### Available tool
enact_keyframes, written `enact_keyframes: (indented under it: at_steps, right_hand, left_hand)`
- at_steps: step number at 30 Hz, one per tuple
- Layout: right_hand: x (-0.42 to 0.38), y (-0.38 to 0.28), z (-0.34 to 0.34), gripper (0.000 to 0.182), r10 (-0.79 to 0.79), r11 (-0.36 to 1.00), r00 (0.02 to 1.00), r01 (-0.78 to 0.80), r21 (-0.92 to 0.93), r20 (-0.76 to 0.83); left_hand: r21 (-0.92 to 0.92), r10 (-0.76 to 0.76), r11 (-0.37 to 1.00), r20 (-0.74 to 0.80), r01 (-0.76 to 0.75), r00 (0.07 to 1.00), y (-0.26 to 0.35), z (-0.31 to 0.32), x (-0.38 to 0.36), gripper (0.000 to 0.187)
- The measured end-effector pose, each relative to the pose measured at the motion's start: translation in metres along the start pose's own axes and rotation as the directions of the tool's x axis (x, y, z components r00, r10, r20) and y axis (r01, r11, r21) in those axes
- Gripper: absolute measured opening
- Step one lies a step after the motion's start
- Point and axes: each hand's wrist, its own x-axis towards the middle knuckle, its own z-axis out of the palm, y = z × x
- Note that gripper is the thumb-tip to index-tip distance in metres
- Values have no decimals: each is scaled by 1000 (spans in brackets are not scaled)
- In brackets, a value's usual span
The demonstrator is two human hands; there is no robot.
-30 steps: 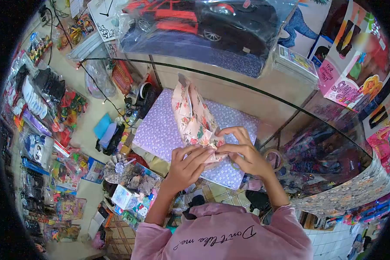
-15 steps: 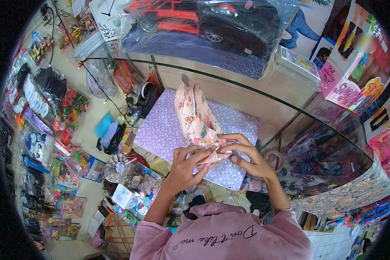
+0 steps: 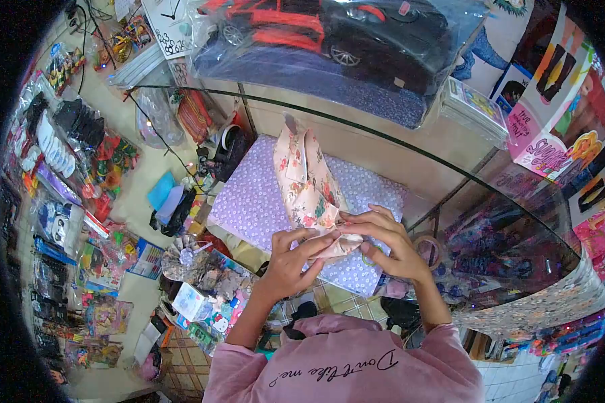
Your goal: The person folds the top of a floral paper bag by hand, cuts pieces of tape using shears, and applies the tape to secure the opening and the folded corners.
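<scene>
"So, where's the peach floral wrap (image 3: 309,183)?"

"Over the purple flowered block (image 3: 243,200), with its folded near end between both hands."

"And the grip?"

"Narrow: the left hand (image 3: 286,267) and right hand (image 3: 395,247) hold the folds from either side (how firmly, I can't tell)."

"How to do it well?"

"Anchor the gathers with one hand, I'd say, and crease evenly with the other; hard tugging could tear or skew them. The tape roll (image 3: 436,253) sits right of the block."

Bare lilac surface (image 3: 245,191) either side of the floral wrap (image 3: 318,185), glass edge (image 3: 383,131) (dark, curved) crossing beyond
</scene>
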Motion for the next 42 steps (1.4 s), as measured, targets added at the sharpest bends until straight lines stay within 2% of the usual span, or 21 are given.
enact_keyframes:
  at_steps: [4, 7, 10, 13, 16, 19, 20, 23, 24, 26, 30, 33, 35, 36, 39, 42]
  right_hand:
    - [7, 4, -5, 32, -48, 998, 999, 47, -38, -15]
    - [20, 1, -11, 27, -162, 980, 987, 161, -119, -4]
    - [25, 2, -9, 25, -132, 978, 990, 137, -158, 39]
    - [22, -10, -3, 21, 74, 997, 994, -72, 29, -83]
    - [7, 10, 11, 20, 149, 949, 935, -43, 313, -323]
    - [-24, 36, 18, 21, 261, 965, 915, -259, 49, -307]
    - [-37, 45, 26, 25, 365, 929, 897, -368, 37, -250]
    - [-63, 56, 50, 31, 514, 802, 851, -522, -291, -110]
    - [-79, 81, 65, 42, 532, 790, 843, -529, -309, -83]
    - [-90, 87, 75, 46, 491, 813, 863, -503, -293, -119]
    - [-100, 110, 85, 53, 524, 804, 843, -536, -256, -117]
    - [-103, 115, 85, 37, 408, 816, 886, -463, -348, -221]
    - [-100, 114, 83, 45, 552, 741, 821, -562, -368, -144]
    - [-97, 113, 81, 50, 618, 698, 779, -607, -381, -107]
    - [-89, 98, 69, 45, 574, 656, 817, -505, -561, -65]
    - [-79, 80, 38, 43, 669, 665, 743, -612, -428, -24]
  left_hand:
    - [-32, 4, 999, 5, -4, 1000, 0, -3, 2, 46]
    - [-52, -11, 999, 13, 12, 1000, -2, -5, 2, 46]
    - [-45, -7, 999, 11, 7, 1000, 2, -5, 6, 46]
    - [-53, 9, 999, -40, -11, 999, 2, -4, 5, 45]
    - [-6, 24, 1000, -66, -25, 998, 0, -1, -3, 43]
    - [76, 37, 997, -103, -29, 994, 3, 1, -4, 42]
    - [101, 40, 995, -121, -28, 992, 5, 2, -4, 42]
    - [98, 6, 995, -167, 11, 986, 7, 7, -9, 41]
    - [92, 1, 996, -182, 16, 983, 8, 9, -11, 43]
    - [82, -11, 996, -213, 29, 977, 9, 11, -12, 45]
    - [79, -87, 993, -53, 91, 995, 20, -5, 7, 51]
    - [100, -77, 993, 76, 69, 994, 23, -16, 21, 54]
    - [60, -89, 995, 132, 81, 987, 22, -19, 24, 55]
    - [20, -95, 995, 113, 93, 989, 21, -19, 23, 55]
    - [-90, -99, 990, 63, 104, 993, 13, -14, 19, 56]
    - [-157, -86, 984, 24, 89, 996, 6, -11, 15, 57]
